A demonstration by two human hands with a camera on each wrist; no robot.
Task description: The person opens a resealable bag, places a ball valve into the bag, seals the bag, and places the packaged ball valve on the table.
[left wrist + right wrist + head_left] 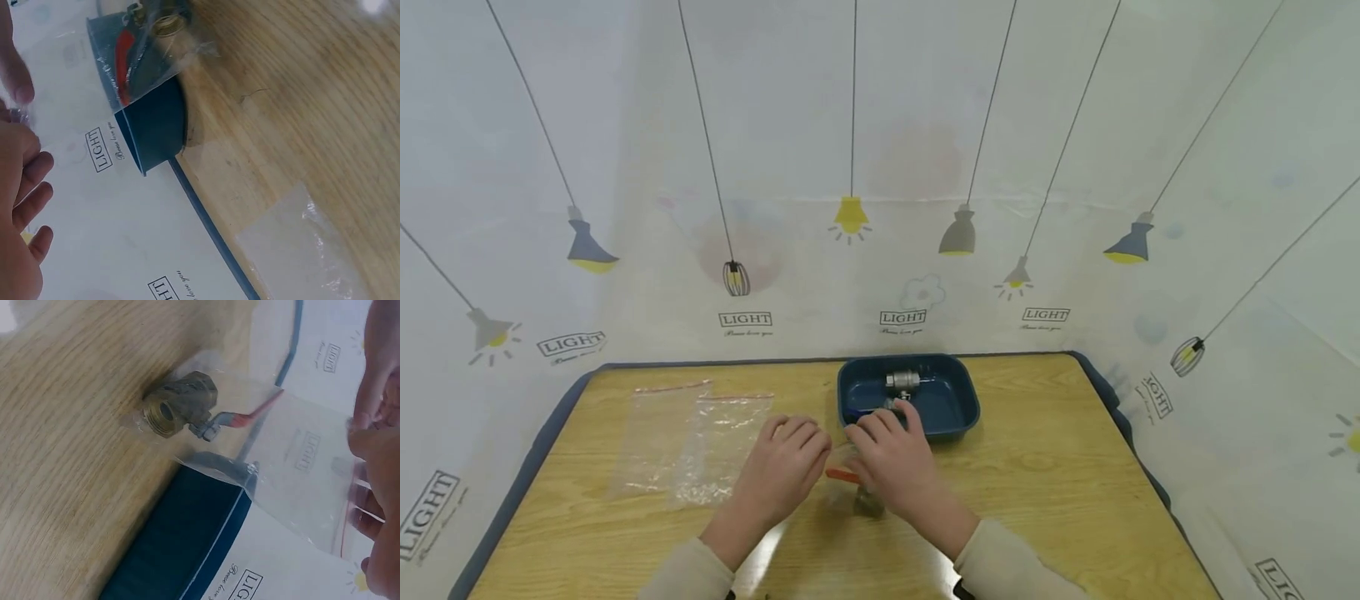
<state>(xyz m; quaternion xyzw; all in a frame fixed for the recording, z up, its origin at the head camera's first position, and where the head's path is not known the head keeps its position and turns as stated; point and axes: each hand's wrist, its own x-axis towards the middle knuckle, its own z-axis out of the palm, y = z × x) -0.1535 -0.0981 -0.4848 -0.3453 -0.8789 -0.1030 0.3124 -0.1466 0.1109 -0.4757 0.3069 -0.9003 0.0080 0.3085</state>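
Note:
A clear zip bag with a red seal line hangs from both hands. Inside its lower end lies a brass ball valve with a red lever handle. My left hand pinches the top edge of the bag on one side, fingers curled. Close beside it, my right hand pinches the same edge with thumb and fingers. In the head view the hands partly hide the bag and its valve, which show below the right hand.
Just beyond the hands stands a dark blue tray with a silver metal valve in it; something blue there is partly hidden by the right hand. Two flat clear zip bags overlap on the wooden table at left. A printed curtain surrounds the table.

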